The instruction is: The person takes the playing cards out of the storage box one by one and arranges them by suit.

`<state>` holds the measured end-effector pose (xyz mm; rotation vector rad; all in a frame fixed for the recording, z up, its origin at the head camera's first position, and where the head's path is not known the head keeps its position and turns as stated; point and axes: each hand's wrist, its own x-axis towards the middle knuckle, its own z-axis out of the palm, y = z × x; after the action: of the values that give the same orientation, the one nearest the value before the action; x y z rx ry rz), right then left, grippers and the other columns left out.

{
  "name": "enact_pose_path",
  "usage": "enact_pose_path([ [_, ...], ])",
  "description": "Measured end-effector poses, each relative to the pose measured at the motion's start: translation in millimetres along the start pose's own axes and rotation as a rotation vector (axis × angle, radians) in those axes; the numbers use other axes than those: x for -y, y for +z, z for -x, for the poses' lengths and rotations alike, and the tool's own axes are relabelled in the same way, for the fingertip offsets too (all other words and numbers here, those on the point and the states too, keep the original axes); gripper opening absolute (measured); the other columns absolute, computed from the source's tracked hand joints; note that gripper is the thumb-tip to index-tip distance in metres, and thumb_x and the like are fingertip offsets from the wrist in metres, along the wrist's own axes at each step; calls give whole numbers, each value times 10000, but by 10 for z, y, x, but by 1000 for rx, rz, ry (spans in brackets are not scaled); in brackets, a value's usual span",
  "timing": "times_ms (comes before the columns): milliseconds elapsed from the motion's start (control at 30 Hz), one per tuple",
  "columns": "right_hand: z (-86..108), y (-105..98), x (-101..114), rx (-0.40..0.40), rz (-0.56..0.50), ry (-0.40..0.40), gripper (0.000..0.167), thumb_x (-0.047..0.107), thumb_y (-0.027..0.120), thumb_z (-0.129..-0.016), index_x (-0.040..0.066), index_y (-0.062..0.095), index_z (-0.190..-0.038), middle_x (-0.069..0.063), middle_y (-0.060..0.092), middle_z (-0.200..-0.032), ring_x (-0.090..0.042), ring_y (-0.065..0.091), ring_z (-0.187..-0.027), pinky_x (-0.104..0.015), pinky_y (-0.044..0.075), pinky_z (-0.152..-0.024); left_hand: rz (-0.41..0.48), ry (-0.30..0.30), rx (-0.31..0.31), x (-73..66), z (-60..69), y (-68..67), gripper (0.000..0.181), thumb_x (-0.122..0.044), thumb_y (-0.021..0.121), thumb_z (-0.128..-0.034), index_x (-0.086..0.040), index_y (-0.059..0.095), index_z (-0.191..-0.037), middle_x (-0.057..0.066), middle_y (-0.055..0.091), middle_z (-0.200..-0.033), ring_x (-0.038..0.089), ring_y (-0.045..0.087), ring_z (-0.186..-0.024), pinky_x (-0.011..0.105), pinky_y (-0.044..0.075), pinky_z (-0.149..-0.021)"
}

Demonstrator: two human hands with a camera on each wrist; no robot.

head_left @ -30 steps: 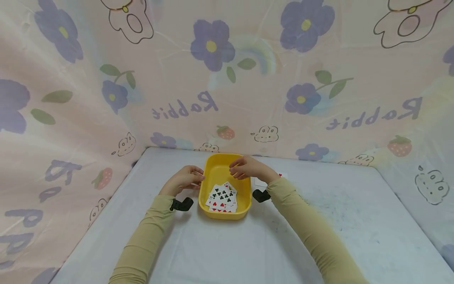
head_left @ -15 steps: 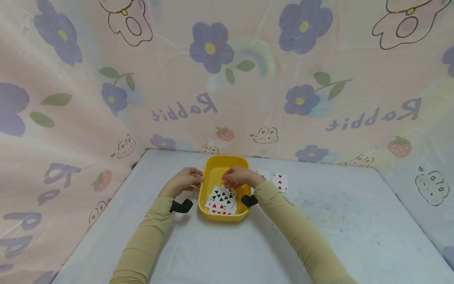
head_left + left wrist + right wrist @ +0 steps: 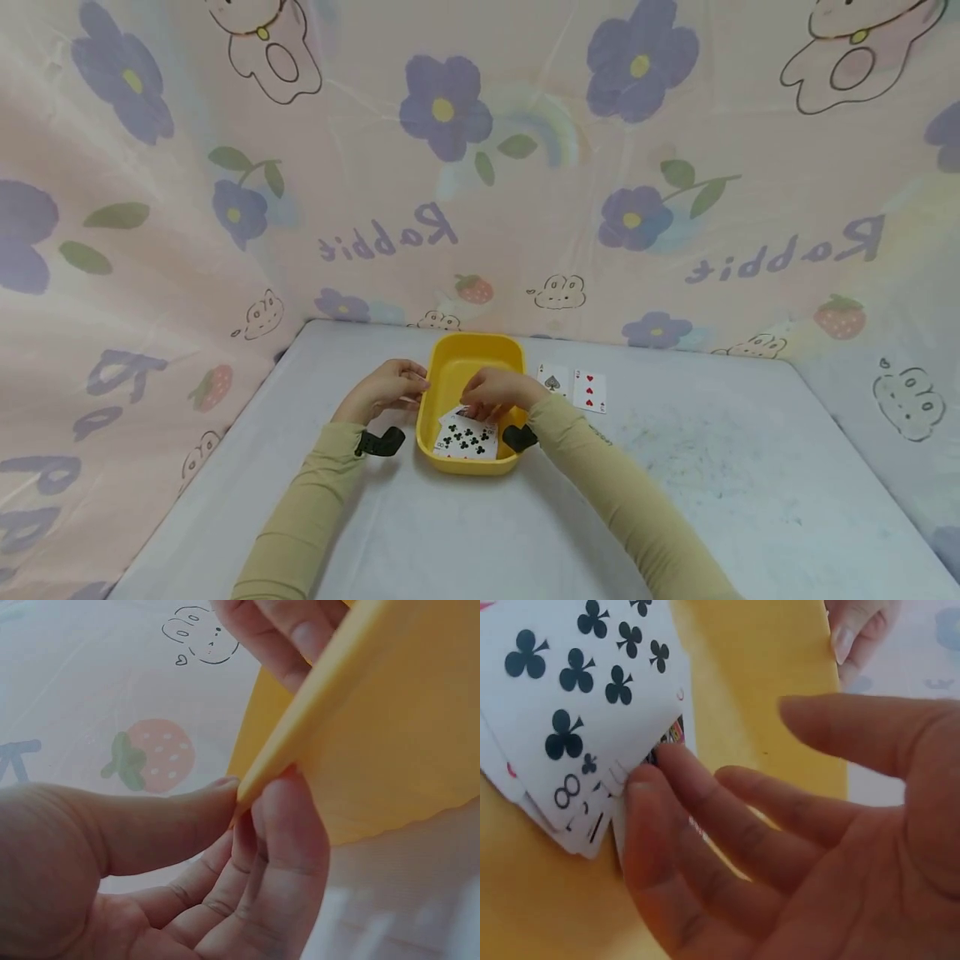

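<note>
A yellow plastic tray [image 3: 474, 468] holds a loose pile of playing cards, with an eight of clubs [image 3: 574, 682] on top. My left hand [image 3: 384, 390] pinches the tray's left rim between thumb and fingers, as the left wrist view shows up close. Inside the tray, my right hand [image 3: 501, 392] reaches down over the pile. Its fingertips [image 3: 646, 787] touch the cards near the corner of the eight, while the thumb stands apart from them. Part of a picture card [image 3: 676, 733] peeks out under the eight; the lower cards are mostly covered.
An ace of spades [image 3: 552, 380] and a three of hearts [image 3: 591, 392] lie face up on the white-covered table [image 3: 465, 542], right of the tray. A patterned cloth [image 3: 525, 183] rises behind the table.
My right hand has come down and left onto the cards, uncovering the two cards on the table. The eight of clubs has slid toward the tray's front end. My left hand stays at the rim.
</note>
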<state>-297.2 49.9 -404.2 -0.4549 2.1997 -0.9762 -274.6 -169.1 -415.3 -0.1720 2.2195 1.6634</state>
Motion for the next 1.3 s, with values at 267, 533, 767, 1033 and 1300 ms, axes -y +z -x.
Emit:
enact_pose_path([
  [267,34,-7,17,-7,86,-9,193,88,747,-823,44,675,-997,-57,618,-794,-170,547,-687,-316,525,-681,-2,5,1,2,13,-6,285,-50,600,-937,41,516,-1194,199,603,-1057,212,610,-776,331,565,-689],
  [533,59,-7,33,-7,92,-27,131,11,730,-819,39,644,-915,-51,600,-774,-162,525,-621,-282,506,-631,17,9,7,18,21,2,278,-45,602,-935,44,518,-1184,191,608,-1043,223,613,-790,327,563,-688],
  [767,121,-59,71,-84,78,-34,64,14,631,-886,13,609,-945,-89,601,-841,-184,572,-649,-303,551,-680,19,15,-2,27,7,6,263,-37,605,-931,38,517,-1168,148,608,-975,207,616,-763,322,563,-670],
  [1033,157,-104,65,-131,98,-53,68,81,584,-940,16,584,-961,-93,586,-885,-226,620,-707,-341,556,-709,7,0,-6,15,2,0,266,-55,604,-939,27,516,-1176,179,609,-1026,205,609,-763,311,563,-663],
  [1300,197,-191,36,-251,68,-115,63,74,639,-904,14,658,-914,-72,620,-860,-250,614,-825,-349,550,-758,9,2,-11,18,-22,11,260,-52,601,-940,24,520,-1175,207,600,-1074,210,608,-777,318,563,-680],
])
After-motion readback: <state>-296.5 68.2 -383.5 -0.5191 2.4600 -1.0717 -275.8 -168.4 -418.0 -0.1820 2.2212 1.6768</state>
